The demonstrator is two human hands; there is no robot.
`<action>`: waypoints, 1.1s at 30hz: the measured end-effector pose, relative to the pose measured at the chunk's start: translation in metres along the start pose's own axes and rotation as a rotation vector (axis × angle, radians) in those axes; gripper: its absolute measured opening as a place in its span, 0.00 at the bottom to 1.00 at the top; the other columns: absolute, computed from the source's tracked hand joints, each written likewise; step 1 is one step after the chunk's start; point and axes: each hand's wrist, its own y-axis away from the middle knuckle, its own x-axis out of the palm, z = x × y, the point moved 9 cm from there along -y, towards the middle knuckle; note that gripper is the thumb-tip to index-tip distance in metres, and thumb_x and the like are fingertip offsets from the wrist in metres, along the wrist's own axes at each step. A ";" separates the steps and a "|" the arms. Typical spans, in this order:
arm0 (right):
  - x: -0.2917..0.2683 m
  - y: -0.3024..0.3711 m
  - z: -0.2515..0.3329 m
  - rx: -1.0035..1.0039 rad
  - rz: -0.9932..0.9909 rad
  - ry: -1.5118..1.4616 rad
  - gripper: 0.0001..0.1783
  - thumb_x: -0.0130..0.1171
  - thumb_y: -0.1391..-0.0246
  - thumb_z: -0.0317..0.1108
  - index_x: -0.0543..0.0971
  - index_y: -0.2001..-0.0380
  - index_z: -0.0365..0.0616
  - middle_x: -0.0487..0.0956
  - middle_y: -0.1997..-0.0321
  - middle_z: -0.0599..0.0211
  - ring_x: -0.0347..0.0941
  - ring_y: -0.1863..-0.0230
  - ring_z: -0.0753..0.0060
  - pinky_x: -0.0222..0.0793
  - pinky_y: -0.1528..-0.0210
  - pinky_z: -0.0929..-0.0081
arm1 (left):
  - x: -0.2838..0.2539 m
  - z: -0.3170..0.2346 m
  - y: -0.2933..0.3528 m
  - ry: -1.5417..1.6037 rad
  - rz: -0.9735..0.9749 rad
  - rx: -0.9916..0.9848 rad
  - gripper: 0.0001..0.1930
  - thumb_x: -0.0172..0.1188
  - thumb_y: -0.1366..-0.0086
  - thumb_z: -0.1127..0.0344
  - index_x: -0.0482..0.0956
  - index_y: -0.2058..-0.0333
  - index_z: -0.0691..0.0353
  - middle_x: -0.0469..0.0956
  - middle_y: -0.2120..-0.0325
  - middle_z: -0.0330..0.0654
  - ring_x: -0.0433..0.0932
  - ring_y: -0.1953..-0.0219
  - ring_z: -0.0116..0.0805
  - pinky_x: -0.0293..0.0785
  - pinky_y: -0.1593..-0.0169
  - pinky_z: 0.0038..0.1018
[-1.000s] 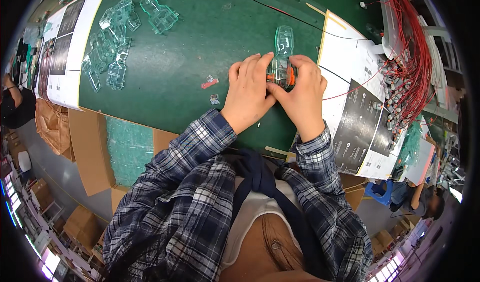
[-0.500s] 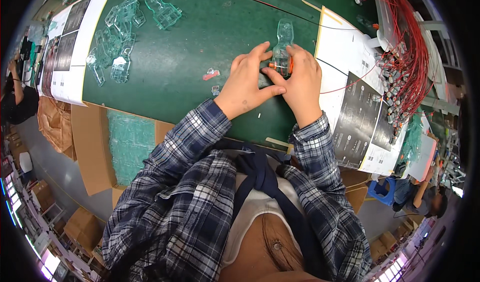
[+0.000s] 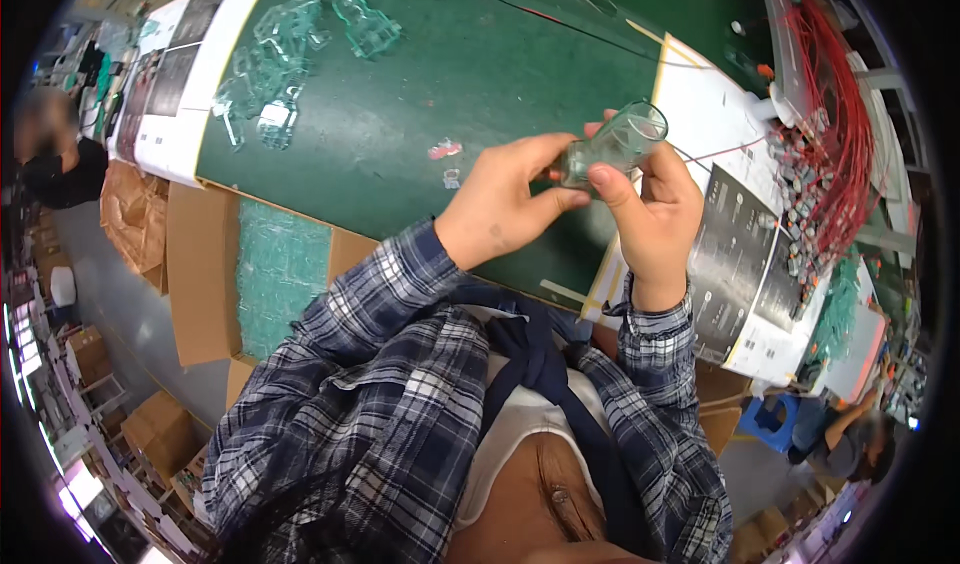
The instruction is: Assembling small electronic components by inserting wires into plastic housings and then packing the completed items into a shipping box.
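Observation:
Between my two hands, a clear greenish plastic housing (image 3: 622, 144) is raised off the green table, its rounded end tilted up and to the right. My left hand (image 3: 512, 194) pinches its lower left end, where a bit of orange shows by the fingertips. On the other side, my right hand (image 3: 655, 199) grips the housing, thumb across the front and fingers behind. What sits inside the housing is hard to make out. A pile of similar clear housings (image 3: 280, 54) lies at the far left of the table, and a single housing (image 3: 366, 26) rests just right of it.
Small motors with red wires (image 3: 810, 179) are heaped at the right, beside printed black-and-white sheets (image 3: 735, 254). A small pink scrap (image 3: 445, 150) lies left of my hands. Below the table's left edge stands a cardboard box (image 3: 203, 274) of wrapped clear parts. Other people are at both sides.
Both hands have lifted the housing off the table and brought it nearer, tilting its rounded end up to the right. My right hand has turned, palm more upward. The whole view has shifted slightly.

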 end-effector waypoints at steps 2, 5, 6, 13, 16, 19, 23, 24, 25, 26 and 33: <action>0.001 -0.008 -0.006 0.034 0.068 -0.040 0.33 0.64 0.47 0.33 0.66 0.38 0.39 0.76 0.44 0.59 0.74 0.52 0.68 0.67 0.44 0.74 | -0.003 -0.007 -0.002 -0.108 -0.049 0.041 0.19 0.66 0.42 0.72 0.75 0.52 0.70 0.78 0.64 0.42 0.76 0.63 0.29 0.74 0.55 0.22; 0.004 -0.022 -0.036 0.061 0.128 0.010 0.26 0.56 0.40 0.33 0.68 0.40 0.39 0.77 0.47 0.58 0.74 0.56 0.69 0.69 0.50 0.76 | 0.003 0.028 -0.017 0.233 -0.066 -0.011 0.18 0.65 0.40 0.72 0.76 0.52 0.69 0.79 0.67 0.42 0.76 0.65 0.28 0.74 0.56 0.20; 0.002 -0.025 -0.041 0.077 0.137 0.032 0.24 0.54 0.38 0.33 0.69 0.40 0.38 0.78 0.48 0.58 0.74 0.57 0.70 0.70 0.52 0.77 | 0.002 0.037 -0.022 0.353 -0.057 -0.030 0.18 0.65 0.40 0.71 0.76 0.52 0.69 0.80 0.67 0.41 0.76 0.66 0.28 0.74 0.56 0.20; -0.043 -0.024 -0.034 -0.151 0.025 1.065 0.11 0.54 0.40 0.34 0.83 0.61 0.44 0.80 0.71 0.64 0.73 0.71 0.65 0.66 0.68 0.69 | -0.213 0.028 -0.192 0.078 -0.364 0.001 0.24 0.68 0.41 0.62 0.74 0.51 0.72 0.80 0.68 0.44 0.77 0.69 0.25 0.75 0.64 0.18; -0.067 -0.022 -0.043 -0.200 -0.039 1.288 0.11 0.55 0.41 0.34 0.83 0.61 0.43 0.80 0.72 0.64 0.72 0.73 0.64 0.65 0.67 0.67 | -0.328 0.064 -0.246 -0.195 -0.682 -0.163 0.29 0.72 0.46 0.55 0.76 0.54 0.73 0.79 0.68 0.43 0.77 0.74 0.28 0.75 0.67 0.19; -0.090 -0.024 -0.055 -0.018 -0.030 1.265 0.12 0.55 0.42 0.33 0.81 0.57 0.46 0.81 0.64 0.63 0.74 0.64 0.64 0.65 0.58 0.69 | -0.374 0.070 -0.267 -0.653 -0.809 -0.234 0.29 0.70 0.47 0.45 0.82 0.59 0.67 0.79 0.63 0.47 0.79 0.65 0.38 0.77 0.58 0.30; -0.101 -0.023 -0.029 -0.239 -0.244 1.296 0.15 0.53 0.42 0.30 0.79 0.52 0.45 0.79 0.52 0.63 0.71 0.50 0.61 0.62 0.46 0.67 | -0.389 0.081 -0.280 -1.048 -0.576 -0.575 0.35 0.60 0.47 0.32 0.81 0.54 0.58 0.69 0.45 0.52 0.65 0.41 0.49 0.63 0.41 0.44; -0.106 -0.020 -0.026 -0.234 -0.274 1.238 0.16 0.53 0.43 0.30 0.78 0.52 0.44 0.78 0.50 0.63 0.70 0.48 0.61 0.61 0.44 0.67 | -0.379 0.081 -0.281 -1.042 -0.560 -0.578 0.35 0.60 0.47 0.32 0.81 0.54 0.58 0.69 0.45 0.52 0.65 0.41 0.49 0.63 0.41 0.44; -0.112 -0.017 -0.023 -0.227 -0.309 1.185 0.16 0.53 0.43 0.29 0.78 0.51 0.44 0.77 0.49 0.63 0.69 0.46 0.60 0.60 0.42 0.66 | -0.367 0.064 -0.282 -1.168 -0.653 -0.435 0.37 0.60 0.47 0.32 0.77 0.49 0.56 0.67 0.43 0.49 0.66 0.42 0.50 0.63 0.40 0.44; -0.120 -0.010 -0.017 -0.217 -0.349 1.137 0.17 0.53 0.44 0.29 0.77 0.50 0.43 0.77 0.47 0.63 0.68 0.44 0.60 0.59 0.40 0.65 | -0.348 0.048 -0.283 -1.283 -0.740 -0.279 0.39 0.59 0.46 0.32 0.72 0.43 0.54 0.65 0.40 0.46 0.66 0.42 0.51 0.62 0.40 0.44; -0.084 -0.038 0.002 -0.315 -0.093 0.994 0.13 0.58 0.52 0.27 0.81 0.60 0.46 0.80 0.56 0.72 0.72 0.53 0.64 0.61 0.45 0.64 | -0.160 0.039 -0.326 -1.301 -0.012 0.404 0.39 0.55 0.40 0.36 0.62 0.35 0.50 0.70 0.42 0.42 0.70 0.42 0.45 0.67 0.42 0.43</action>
